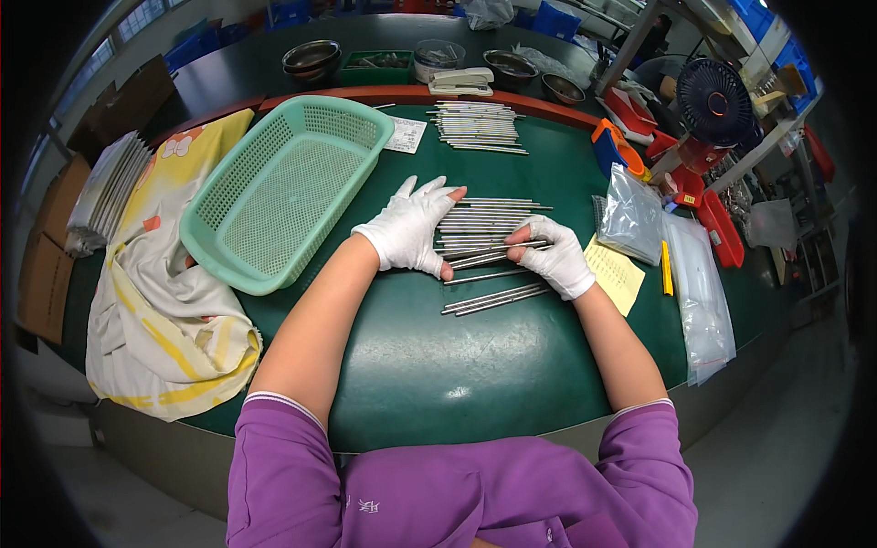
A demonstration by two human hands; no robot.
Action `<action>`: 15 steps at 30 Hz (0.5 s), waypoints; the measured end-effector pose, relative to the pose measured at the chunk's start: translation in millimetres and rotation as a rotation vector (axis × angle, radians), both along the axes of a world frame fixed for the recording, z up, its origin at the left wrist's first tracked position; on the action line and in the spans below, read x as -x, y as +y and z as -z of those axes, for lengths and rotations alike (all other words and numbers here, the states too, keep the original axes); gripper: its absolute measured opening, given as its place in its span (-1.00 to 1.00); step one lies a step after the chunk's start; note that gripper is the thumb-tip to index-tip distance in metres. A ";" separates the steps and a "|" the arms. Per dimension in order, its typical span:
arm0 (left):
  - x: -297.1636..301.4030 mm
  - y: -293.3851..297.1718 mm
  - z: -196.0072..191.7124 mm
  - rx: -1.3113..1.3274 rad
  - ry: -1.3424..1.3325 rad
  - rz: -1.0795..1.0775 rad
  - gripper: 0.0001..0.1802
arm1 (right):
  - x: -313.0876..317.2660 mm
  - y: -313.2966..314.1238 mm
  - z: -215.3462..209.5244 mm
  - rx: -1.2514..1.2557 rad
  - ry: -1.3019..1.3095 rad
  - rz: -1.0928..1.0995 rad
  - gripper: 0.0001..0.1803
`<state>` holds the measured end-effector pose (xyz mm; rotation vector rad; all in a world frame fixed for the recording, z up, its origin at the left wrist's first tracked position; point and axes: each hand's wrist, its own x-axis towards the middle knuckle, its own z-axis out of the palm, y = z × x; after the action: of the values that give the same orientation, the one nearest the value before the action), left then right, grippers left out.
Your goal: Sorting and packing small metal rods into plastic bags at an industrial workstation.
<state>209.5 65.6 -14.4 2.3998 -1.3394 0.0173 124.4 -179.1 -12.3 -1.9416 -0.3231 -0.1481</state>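
Note:
Thin metal rods (489, 222) lie side by side in a row on the green tabletop (429, 365). My left hand (402, 230), in a white glove with bare fingertips, spreads its fingers along the rods' left ends; the thumb touches the nearer ones. My right hand (559, 263), gloved the same way, pinches a metal rod at the near right side of the row. Several loose rods (493, 300) rest apart, closer to me. Farther back sits another group of rods (475, 126).
A mint-green plastic basket (274, 260) and a yellow-white cloth (174, 320) are at left. On the right lie a yellow paper (614, 276), clear plastic bags (699, 292), a yellow cutter (667, 268) and an orange tape dispenser (617, 146). A fan (713, 102) stands beyond; metal bowls (510, 66) line the back.

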 end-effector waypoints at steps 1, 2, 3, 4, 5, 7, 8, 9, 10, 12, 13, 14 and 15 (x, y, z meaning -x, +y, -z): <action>-0.8 0.5 1.2 0.000 -0.012 0.011 0.33 | 0.3 1.3 -0.9 0.122 -0.089 -0.020 -0.81; -1.1 0.3 2.0 0.000 -0.011 0.012 0.33 | -0.1 3.5 0.6 0.150 -0.126 -0.022 -0.82; -1.2 -0.1 2.5 0.000 -0.021 0.008 0.32 | 1.1 3.2 -2.1 0.150 -0.125 -0.021 -0.82; -1.3 -0.6 2.9 0.000 -0.030 0.004 0.31 | 2.9 2.3 -7.7 0.373 -0.263 -0.055 -0.81; -1.1 -0.6 3.0 0.000 -0.027 0.003 0.31 | 4.0 3.0 -13.1 0.595 -0.400 -0.093 -0.79; -0.3 -0.5 2.5 -0.005 -0.044 0.006 0.30 | 4.8 7.8 -21.1 0.650 -0.408 -0.092 -0.77; -0.2 -0.4 2.7 -0.006 -0.041 0.007 0.30 | 7.2 13.2 -29.1 0.717 -0.424 -0.058 -0.77; -0.1 0.0 3.1 0.000 -0.040 0.004 0.30 | 8.6 15.9 -32.6 0.784 -0.440 -0.025 -0.77; 0.1 0.4 3.9 0.006 -0.039 -0.001 0.29 | 8.5 15.5 -31.5 0.747 -0.440 -0.008 -0.78; -0.1 0.2 4.3 0.009 -0.039 0.001 0.30 | 10.1 13.7 -33.3 0.740 -0.441 -0.028 -0.79; 0.2 0.3 4.6 0.012 -0.040 0.001 0.30 | 10.7 12.6 -33.8 0.733 -0.443 -0.048 -0.80; 0.2 -1.1 3.5 0.009 -0.040 -0.004 0.30 | 9.2 10.9 -34.3 0.681 -0.385 -0.138 -0.81; 0.3 -1.7 2.2 0.009 -0.037 -0.003 0.30 | 11.2 12.4 -34.7 0.681 -0.382 -0.138 -0.81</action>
<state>209.2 63.9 -16.6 2.4053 -1.3498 0.0691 113.2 -166.8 22.4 -2.5485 -0.8447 -0.3553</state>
